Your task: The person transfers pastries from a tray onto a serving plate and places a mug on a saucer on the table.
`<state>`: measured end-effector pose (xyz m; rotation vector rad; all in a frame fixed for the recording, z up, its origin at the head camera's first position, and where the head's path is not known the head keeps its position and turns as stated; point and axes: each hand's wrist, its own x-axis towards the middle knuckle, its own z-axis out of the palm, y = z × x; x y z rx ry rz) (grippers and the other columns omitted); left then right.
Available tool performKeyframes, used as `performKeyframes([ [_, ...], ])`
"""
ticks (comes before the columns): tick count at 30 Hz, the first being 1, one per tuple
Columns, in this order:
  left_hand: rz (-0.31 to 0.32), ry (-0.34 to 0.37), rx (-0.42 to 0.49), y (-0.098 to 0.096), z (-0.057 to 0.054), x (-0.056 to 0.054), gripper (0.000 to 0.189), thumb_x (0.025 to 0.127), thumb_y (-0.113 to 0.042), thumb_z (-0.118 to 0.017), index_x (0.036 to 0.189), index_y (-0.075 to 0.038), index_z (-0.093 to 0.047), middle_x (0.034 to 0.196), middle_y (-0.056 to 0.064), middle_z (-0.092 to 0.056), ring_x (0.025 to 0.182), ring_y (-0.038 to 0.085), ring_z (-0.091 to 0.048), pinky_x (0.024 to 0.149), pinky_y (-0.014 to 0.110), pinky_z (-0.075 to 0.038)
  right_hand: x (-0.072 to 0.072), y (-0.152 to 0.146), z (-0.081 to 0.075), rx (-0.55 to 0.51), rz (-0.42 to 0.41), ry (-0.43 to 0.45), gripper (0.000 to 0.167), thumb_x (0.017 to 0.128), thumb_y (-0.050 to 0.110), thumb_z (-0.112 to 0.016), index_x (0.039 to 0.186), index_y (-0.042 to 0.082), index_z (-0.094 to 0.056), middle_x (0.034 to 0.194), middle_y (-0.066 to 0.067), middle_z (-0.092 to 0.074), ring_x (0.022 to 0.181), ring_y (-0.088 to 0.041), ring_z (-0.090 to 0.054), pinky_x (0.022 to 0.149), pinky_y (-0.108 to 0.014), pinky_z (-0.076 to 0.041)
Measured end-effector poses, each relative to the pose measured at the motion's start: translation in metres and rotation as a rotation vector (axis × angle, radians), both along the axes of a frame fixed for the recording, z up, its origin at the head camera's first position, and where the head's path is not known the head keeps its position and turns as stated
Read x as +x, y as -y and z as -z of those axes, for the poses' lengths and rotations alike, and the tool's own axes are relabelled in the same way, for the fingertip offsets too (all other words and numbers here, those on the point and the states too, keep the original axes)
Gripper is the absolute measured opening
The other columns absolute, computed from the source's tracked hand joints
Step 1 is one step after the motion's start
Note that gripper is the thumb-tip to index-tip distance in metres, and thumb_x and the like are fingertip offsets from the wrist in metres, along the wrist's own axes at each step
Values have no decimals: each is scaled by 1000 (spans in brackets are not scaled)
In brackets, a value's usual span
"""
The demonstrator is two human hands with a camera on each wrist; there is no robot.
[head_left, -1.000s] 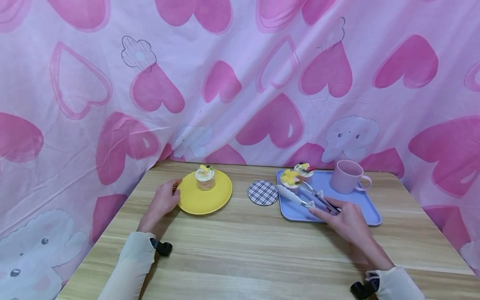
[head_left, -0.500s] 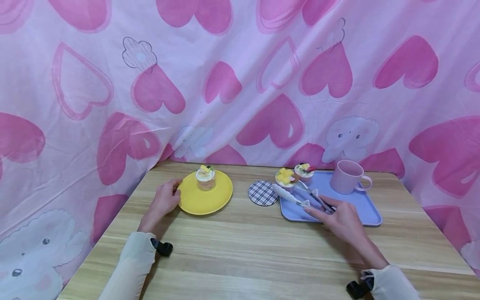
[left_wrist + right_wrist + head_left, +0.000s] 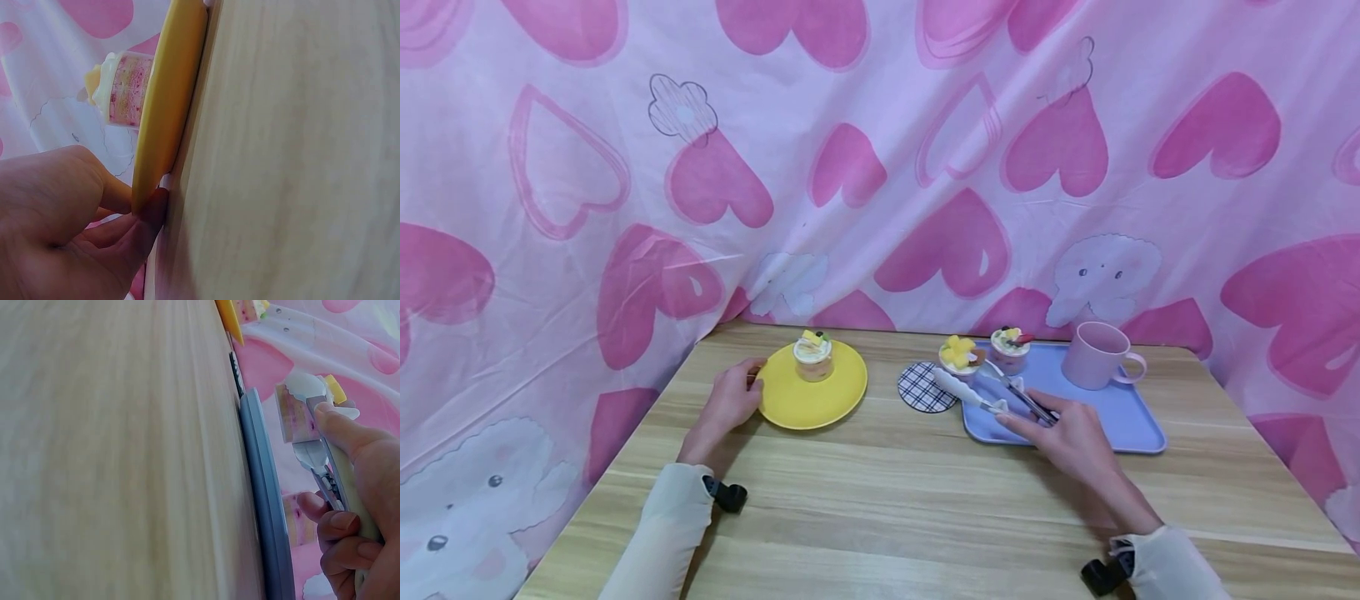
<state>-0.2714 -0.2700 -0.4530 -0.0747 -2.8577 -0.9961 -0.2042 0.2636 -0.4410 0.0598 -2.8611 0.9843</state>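
Observation:
My left hand [image 3: 733, 398] pinches the left rim of a yellow plate [image 3: 812, 408], thumb above and fingers beneath in the left wrist view. A small dessert cup [image 3: 812, 358] with cream and yellow fruit stands on that plate. My right hand [image 3: 1070, 429] grips metal tongs [image 3: 955, 386] with pale tips. Between the tips is a second dessert cup [image 3: 297, 415], topped with yellow fruit; the right wrist view shows it raised above the level of the blue tray [image 3: 1060, 408]. In the head view it overlaps the tray's left edge, beside the plaid coaster [image 3: 925, 392].
A third dessert cup [image 3: 1011, 350] with a red fruit piece stands at the tray's back left corner. A pink mug [image 3: 1096, 358] sits on the tray's back right. Behind the wooden table [image 3: 880, 517] hangs a pink heart-patterned curtain [image 3: 850, 217].
The right hand has moved left with the tongs, carrying the dessert cup from over the tray toward the coaster. My left hand stays at the yellow plate's rim.

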Motion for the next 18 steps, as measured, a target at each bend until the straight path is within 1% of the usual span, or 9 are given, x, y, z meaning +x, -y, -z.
performKeyframes([
  [6,3,-4,7,0,0,0,47,106,-3,-53,152,8,-54,142,33,-66,131,46,-65,113,59,-55,-3,8,1,-1,-6,-34,97,81,79,-79,149,11,-66,59,6,-36,64,-18,-42,48,-27,-35],
  [13,6,-27,7,-1,0,2,47,105,-1,-53,151,9,-55,139,34,-68,129,47,-67,111,59,-56,-4,15,1,-32,-25,-50,95,81,75,-81,148,10,-67,57,7,-33,53,-14,-39,43,-27,-35],
  [18,-1,-9,4,-2,-1,2,48,105,-1,-53,152,9,-53,142,34,-66,131,46,-65,112,59,-56,-4,19,2,-39,-30,-33,95,82,75,-81,149,10,-66,56,8,-34,49,-13,-39,42,-26,-35],
])
